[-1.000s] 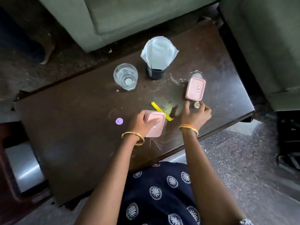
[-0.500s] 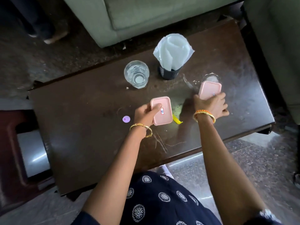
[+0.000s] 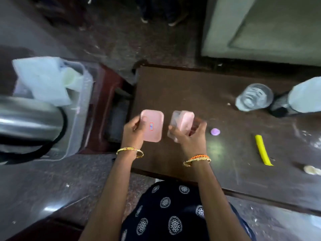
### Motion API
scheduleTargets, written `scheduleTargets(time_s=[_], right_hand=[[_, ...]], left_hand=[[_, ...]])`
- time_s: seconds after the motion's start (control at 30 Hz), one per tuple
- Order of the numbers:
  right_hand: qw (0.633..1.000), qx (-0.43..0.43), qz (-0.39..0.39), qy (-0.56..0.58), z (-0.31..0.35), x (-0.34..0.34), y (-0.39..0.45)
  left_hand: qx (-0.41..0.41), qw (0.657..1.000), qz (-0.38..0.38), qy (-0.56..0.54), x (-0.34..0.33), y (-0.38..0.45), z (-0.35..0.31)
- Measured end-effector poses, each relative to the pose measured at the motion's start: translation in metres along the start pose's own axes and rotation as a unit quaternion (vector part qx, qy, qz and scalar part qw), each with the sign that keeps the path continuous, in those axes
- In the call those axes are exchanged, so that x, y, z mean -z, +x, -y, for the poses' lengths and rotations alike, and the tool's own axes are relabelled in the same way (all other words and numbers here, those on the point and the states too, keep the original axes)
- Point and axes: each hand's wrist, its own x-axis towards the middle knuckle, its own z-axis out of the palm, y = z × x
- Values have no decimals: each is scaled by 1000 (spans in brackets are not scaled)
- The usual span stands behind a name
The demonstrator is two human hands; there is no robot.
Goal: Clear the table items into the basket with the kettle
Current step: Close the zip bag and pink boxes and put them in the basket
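Note:
My left hand (image 3: 134,134) grips a pink-lidded box (image 3: 153,125) with a small sticker, held above the dark table's left edge (image 3: 173,87). My right hand (image 3: 189,138) grips a second pink-lidded clear box (image 3: 182,121), tilted on its side, just right of the first. To the left, a clear plastic basket (image 3: 81,108) holds a steel kettle (image 3: 29,119) and white plastic bags (image 3: 43,77). On the table lie a purple cap (image 3: 215,131), a yellow strip (image 3: 262,149), a glass (image 3: 254,97), a black cup with white tissue (image 3: 295,101) and a pale round piece (image 3: 311,169).
The basket rests on a dark red stool (image 3: 107,94) beside the table. A grey-green sofa (image 3: 269,26) stands beyond the table's far side. Another person's feet (image 3: 166,20) are on the floor at the top. My patterned dark clothing (image 3: 170,214) fills the bottom.
My right hand has lifted the second pink box off the table. Both hands have carried their boxes left toward the table's end, and my view has swung left, bringing the basket with the kettle into sight.

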Motion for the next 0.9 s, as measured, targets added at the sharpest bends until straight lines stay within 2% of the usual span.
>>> scheduleTargets(time_s=[0.13, 0.3, 0.43, 0.7, 0.9], right_hand=[[989, 54, 136, -39, 44, -77, -14], [980, 106, 145, -89, 75, -152, -29], [977, 117, 149, -94, 84, -195, -31], [978, 106, 126, -126, 75, -231, -25], [974, 112, 122, -155, 78, -241, -14]], left_hand=[[-19, 990, -121, 66, 92, 30, 1], [-59, 949, -255, 173, 159, 65, -10], [-60, 933, -321, 150, 184, 98, -7], [18, 951, -267, 152, 183, 158, 30], [38, 962, -239, 127, 181, 178, 50]])
